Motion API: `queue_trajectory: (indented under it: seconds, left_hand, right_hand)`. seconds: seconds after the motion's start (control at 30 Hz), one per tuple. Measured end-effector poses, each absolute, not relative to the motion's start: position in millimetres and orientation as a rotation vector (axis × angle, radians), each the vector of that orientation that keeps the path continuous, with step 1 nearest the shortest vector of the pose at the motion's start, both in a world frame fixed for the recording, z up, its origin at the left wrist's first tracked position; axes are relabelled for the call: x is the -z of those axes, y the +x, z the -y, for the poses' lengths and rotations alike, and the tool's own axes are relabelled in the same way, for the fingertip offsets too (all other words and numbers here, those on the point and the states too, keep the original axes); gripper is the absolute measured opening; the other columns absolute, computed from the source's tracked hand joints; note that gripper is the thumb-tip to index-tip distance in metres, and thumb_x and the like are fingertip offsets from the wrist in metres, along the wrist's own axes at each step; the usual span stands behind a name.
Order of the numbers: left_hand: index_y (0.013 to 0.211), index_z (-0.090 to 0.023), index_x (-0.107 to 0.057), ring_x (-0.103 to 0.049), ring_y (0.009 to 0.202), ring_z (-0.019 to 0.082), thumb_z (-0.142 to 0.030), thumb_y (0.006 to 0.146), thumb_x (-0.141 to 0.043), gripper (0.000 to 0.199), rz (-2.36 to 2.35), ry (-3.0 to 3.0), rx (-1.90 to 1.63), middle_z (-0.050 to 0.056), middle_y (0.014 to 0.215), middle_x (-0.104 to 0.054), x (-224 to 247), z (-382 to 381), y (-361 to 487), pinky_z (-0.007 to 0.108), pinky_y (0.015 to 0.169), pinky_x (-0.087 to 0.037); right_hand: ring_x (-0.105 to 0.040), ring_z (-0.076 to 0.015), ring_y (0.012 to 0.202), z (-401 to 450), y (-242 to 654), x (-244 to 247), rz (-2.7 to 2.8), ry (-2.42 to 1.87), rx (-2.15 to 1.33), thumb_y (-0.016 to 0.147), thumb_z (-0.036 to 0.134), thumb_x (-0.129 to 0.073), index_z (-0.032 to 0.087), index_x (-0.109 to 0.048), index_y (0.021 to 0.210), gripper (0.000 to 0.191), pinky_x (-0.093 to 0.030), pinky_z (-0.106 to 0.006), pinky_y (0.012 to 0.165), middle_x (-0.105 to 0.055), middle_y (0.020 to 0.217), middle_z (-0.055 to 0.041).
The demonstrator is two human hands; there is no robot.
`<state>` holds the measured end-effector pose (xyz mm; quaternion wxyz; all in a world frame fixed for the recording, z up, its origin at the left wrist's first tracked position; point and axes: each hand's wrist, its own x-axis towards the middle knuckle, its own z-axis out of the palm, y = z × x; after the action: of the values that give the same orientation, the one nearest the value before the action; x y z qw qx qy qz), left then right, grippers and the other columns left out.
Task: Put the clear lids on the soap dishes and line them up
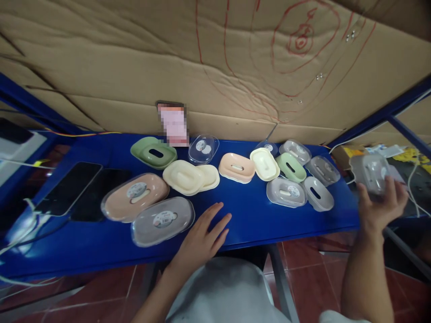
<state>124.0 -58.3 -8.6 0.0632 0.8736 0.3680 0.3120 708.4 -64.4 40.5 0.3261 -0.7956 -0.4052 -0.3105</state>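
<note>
My right grip (379, 207) clamps a rounded, greyish translucent plastic container (368, 169), best held level, right of the flat blue surface (247, 211); my left grip (202, 237) spreads empty near its front.

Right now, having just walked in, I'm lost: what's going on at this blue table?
A person's right hand holds what looks like a clear-covered gray box past the right end of the blue table. The left hand holds nothing, its fingers extended near a lidded gray box. Other pink, green, gray and cream pieces lie about, a phone leaning behind.
</note>
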Motion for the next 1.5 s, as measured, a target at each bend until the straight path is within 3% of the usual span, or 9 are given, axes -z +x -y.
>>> queue_trajectory:
  seconds: [0.17, 0.37, 0.57, 0.67, 0.77, 1.03, 1.17, 1.3, 1.5]
  left_hand:
    - [0.139, -0.019, -0.065, -0.062, 0.14, 0.031, -0.018, 0.104, -0.06, 0.035, -1.144, 2.642, -0.913, 0.018, 0.154, -0.059, 11, 56, 128, 0.048, 0.113, -0.058]
    - [0.139, -0.021, -0.066, -0.059, 0.144, 0.032, -0.02, 0.106, -0.057, 0.034, -1.147, 2.631, -0.869, 0.017, 0.159, -0.055, 13, 51, 134, 0.05, 0.113, -0.058]
    - [0.136, -0.02, -0.067, -0.059, 0.143, 0.033, -0.022, 0.107, -0.056, 0.031, -1.15, 2.692, -0.807, 0.017, 0.159, -0.055, 17, 49, 136, 0.051, 0.112, -0.058]
    - [0.134, -0.019, -0.068, -0.06, 0.141, 0.033, -0.023, 0.107, -0.056, 0.03, -1.185, 2.675, -0.795, 0.016, 0.156, -0.058, 18, 48, 136, 0.051, 0.112, -0.058]
    - [0.134, -0.02, -0.068, -0.061, 0.14, 0.032, -0.023, 0.107, -0.056, 0.03, -1.2, 2.652, -0.784, 0.015, 0.155, -0.059, 19, 49, 135, 0.05, 0.113, -0.057]
    - [0.149, -0.021, -0.058, -0.055, 0.147, 0.032, -0.024, 0.107, -0.056, 0.042, -1.222, 2.615, -0.857, 0.015, 0.159, -0.056, 20, 50, 132, 0.05, 0.116, -0.053]
    - [0.139, -0.02, -0.065, -0.06, 0.14, 0.033, -0.025, 0.107, -0.059, 0.033, -1.059, 2.753, -0.758, 0.014, 0.152, -0.063, 18, 50, 137, 0.054, 0.118, -0.048]
    - [0.138, -0.023, -0.067, -0.07, 0.116, 0.028, -0.028, 0.104, -0.067, 0.034, -1.009, 2.769, -0.765, 0.013, 0.141, -0.068, 19, 64, 136, 0.047, 0.104, -0.054]
    - [0.146, -0.025, -0.061, -0.06, 0.137, 0.034, -0.03, 0.106, -0.061, 0.04, -1.258, 2.769, -0.912, 0.019, 0.156, -0.057, 19, 74, 128, 0.051, 0.109, -0.049]
  right_hand:
    - [-0.063, -0.0474, 0.111, 80, 750, 9, 0.906, -2.142, 0.662, 0.058, 0.071, -0.094, 0.016, -0.079, 0.098, 0.07, -0.049, -0.068, 0.093, -0.053, 0.097, -0.0142]
    - [-0.066, -0.0386, 0.111, 88, 730, 20, 1.187, -2.095, 0.524, 0.072, 0.079, -0.081, 0.022, -0.076, 0.098, 0.063, -0.054, -0.057, 0.092, -0.059, 0.107, -0.0162]
    - [-0.058, -0.0438, 0.138, 74, 630, -25, 1.362, -1.887, 0.639, 0.101, 0.067, -0.055, 0.012, -0.065, 0.138, 0.067, -0.043, -0.063, 0.115, -0.065, 0.136, -0.0317]
    - [-0.064, -0.036, 0.134, 37, 507, -33, 1.856, -1.605, 0.264, 0.108, 0.044, -0.053, 0.022, -0.061, 0.146, 0.044, -0.05, -0.059, 0.112, -0.069, 0.139, -0.0187]
    - [-0.046, -0.0373, 0.154, -11, 408, -29, 2.279, -1.471, -0.002, 0.107, 0.043, -0.06, 0.022, -0.046, 0.161, 0.06, -0.034, -0.065, 0.126, -0.053, 0.162, -0.0176]
    - [-0.067, -0.0264, 0.127, 0, 392, -28, 2.308, -1.286, -0.403, 0.111, 0.038, -0.056, 0.028, -0.064, 0.145, 0.036, -0.049, -0.048, 0.11, -0.074, 0.137, -0.0078]
    - [-0.072, -0.0276, 0.117, 21, 403, -27, 2.115, -1.399, -0.329, 0.112, 0.038, -0.052, 0.025, -0.069, 0.134, 0.03, -0.053, -0.047, 0.101, -0.078, 0.125, -0.0086]
    - [-0.069, -0.029, 0.125, 26, 396, -24, 2.198, -1.449, -0.117, 0.112, 0.034, -0.053, 0.024, -0.066, 0.139, 0.032, -0.05, -0.05, 0.107, -0.076, 0.132, -0.0103]
    - [-0.059, -0.0258, 0.142, 70, 374, -25, 2.504, -1.294, -0.188, 0.113, 0.029, -0.052, 0.024, -0.061, 0.146, 0.035, -0.032, -0.059, 0.128, -0.069, 0.147, -0.0085]
